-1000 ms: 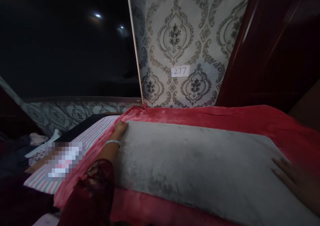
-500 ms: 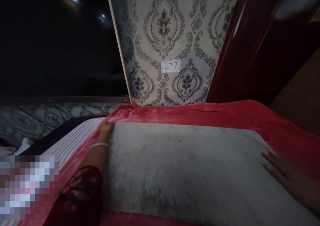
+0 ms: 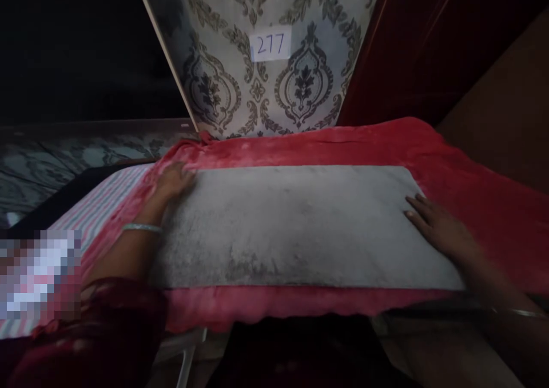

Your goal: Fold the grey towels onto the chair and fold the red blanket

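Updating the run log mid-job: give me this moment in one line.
left hand: at grey mat, far left corner | right hand: at right edge | mat: lying on red cloth

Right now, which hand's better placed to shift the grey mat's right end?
Right hand, probably: it overlaps the grey mat's right edge, while the left hand is at the far-left corner.

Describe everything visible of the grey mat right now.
The grey mat is a long, roughly rectangular piece, pale grey with darker mottling, heaviest toward its near left. Its surface looks like soft fabric, though the material is uncertain. It lies flat, long side across the view, on the red cloth, which shows beyond its far and near edges. The left hand is at its far left corner; the right hand's fingers rest on its right end.
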Demonstrator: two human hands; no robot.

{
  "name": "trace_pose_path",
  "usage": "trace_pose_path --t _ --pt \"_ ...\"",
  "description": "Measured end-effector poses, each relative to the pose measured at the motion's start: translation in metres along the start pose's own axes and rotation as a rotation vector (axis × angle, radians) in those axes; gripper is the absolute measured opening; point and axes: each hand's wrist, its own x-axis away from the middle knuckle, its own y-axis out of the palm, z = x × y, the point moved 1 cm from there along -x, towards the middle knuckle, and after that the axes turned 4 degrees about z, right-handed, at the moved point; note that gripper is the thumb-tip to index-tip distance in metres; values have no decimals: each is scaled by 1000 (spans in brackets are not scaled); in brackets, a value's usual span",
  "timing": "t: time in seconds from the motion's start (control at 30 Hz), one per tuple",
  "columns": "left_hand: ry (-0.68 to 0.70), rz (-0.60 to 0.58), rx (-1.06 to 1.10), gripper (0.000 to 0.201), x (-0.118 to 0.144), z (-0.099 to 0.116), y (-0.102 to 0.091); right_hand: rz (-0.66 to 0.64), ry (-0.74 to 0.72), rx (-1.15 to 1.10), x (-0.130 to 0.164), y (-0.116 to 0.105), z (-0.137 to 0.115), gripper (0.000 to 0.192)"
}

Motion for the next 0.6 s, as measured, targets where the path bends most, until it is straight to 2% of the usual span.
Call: trace_pose_path --t 0.07,0.13,0.23,0.4,0.53,0.6 --pt "133 -95 -15 61 14 18 15 -17 -4 18 1 -1 1 66" --pt "120 -192 -30 60 23 30 27 -21 -7 18 2 -2 2 65" --pt "81 -217 -39 63 25 36 33 -33 -5 -4 3 -4 2 65" --pt "96 -264 -72 65 25 29 24 -21 8 -22 4 -7 -3 62" --pt "18 -173 -94 66 38 18 21 -56 18 -29 3 -12 -7 62" --pt "-20 -180 -84 66 41 13 21 -66 26 -27 3 -14 -9 63"
